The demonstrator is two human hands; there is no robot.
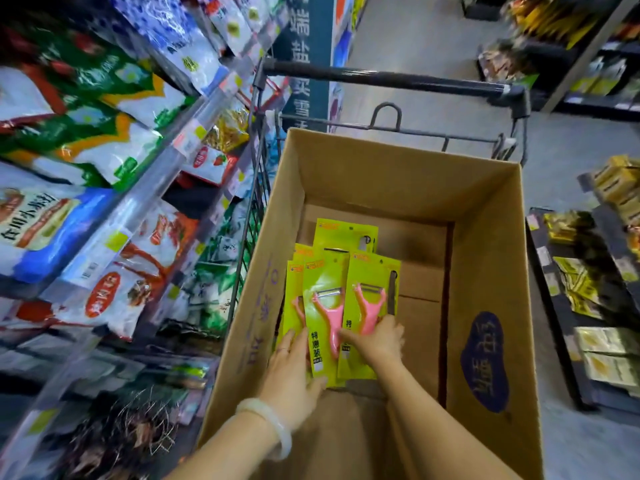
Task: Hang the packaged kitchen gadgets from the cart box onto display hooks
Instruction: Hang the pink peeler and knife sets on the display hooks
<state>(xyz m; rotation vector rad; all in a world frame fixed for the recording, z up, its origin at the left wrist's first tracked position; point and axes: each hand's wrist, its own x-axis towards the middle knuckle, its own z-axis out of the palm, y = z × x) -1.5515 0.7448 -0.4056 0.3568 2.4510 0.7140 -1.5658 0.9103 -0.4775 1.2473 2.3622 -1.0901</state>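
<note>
Both hands reach down into an open cardboard box (485, 271) that sits in a wire shopping cart (388, 79). On the box floor lies a loose, overlapping pile of peeler packs (346, 237): yellow-green cards, each carrying a pink Y-shaped peeler.

The left hand (294, 368) lies on the left side of the pile. Its fingers are fairly straight along the edge of the middle pack (323, 289), and the thumb sits at that pack's lower corner; the grip looks more like a flat hold than a pinch, though part of the hand hides the contact. A pale bracelet (273, 424) circles the left wrist.

The right hand (381, 341) rests on the right pack (374, 271), fingers curled over the pink handle and the card's lower half, so this grip closes on the pack. The right pack overlaps the middle one slightly, and further packs show behind and to the left of them.

To the left of the cart stand store shelves (145, 188) filled with bagged goods, blurred in places. Low racks (568, 327) of yellow packets stand on the right, across the grey floor (415, 36).
</note>
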